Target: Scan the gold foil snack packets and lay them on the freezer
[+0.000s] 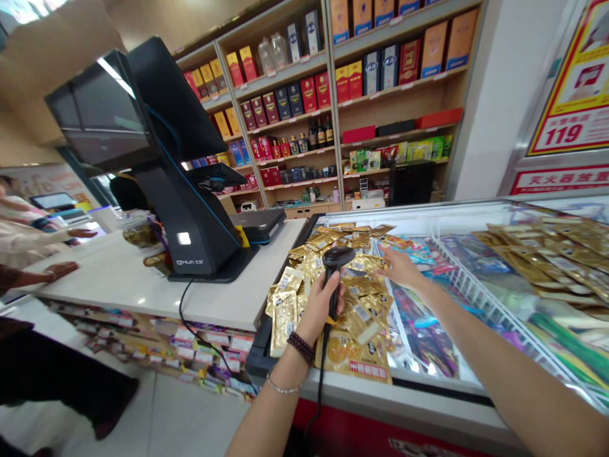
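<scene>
My left hand is wrapped round the handle of a black barcode scanner, its cable running down past the wrist. Beneath and around the scanner lies a heap of shiny gold packets, several with white label patches. My right hand reaches in from the right, thumb and fingers at the end of one gold packet at the heap's right side. The fingertips are small and partly blurred, but they seem to grip that packet. A larger gold bag with red print lies at the near edge.
Under the heap is a glass-topped freezer holding colourful packs and a white wire divider. More gold packets lie at right. A cash register stands on the white counter. People are at left; stocked shelves stand behind.
</scene>
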The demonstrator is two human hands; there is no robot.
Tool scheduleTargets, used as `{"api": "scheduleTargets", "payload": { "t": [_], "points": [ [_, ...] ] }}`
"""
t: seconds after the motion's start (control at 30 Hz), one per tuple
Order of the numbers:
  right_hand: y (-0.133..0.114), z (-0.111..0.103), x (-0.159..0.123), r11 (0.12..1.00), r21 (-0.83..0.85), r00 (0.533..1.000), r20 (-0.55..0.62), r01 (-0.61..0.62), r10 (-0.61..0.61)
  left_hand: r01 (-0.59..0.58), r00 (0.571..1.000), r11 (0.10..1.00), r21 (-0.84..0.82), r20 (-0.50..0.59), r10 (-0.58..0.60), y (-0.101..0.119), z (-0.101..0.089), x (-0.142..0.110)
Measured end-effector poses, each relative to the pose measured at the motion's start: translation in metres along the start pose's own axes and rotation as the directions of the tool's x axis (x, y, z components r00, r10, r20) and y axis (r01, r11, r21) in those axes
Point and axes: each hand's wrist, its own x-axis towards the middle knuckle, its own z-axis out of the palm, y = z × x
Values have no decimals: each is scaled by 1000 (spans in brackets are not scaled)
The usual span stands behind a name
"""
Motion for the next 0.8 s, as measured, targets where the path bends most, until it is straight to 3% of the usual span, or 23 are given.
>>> {"api": "scheduleTargets", "payload": {
  "t": [0.13,0.27,0.33,0.43,0.6,0.8],
  "points": [
    [0,-8,-8,959,264,985,-112,-97,131,-1,1000,1000,13,8,1,-1,0,-1],
    [-9,-14,-20,687,699,927,-97,-196,363,-9,1000,1000,17,25,9,0,0,-4],
    [-16,-19,-23,556,805,903,-63,-206,425,-15,999,1000,20,40,15,1,0,-5],
    [-28,-27,-24,459,871,901,-47,-174,431,-26,998,999,28,65,24,2,1,-5],
    [-34,-32,-19,514,853,907,-144,-89,396,-29,996,999,35,84,26,1,0,-5],
    [-29,-34,-15,782,621,892,-318,-60,321,-49,994,998,40,102,45,-3,-1,-6]
  ]
}}
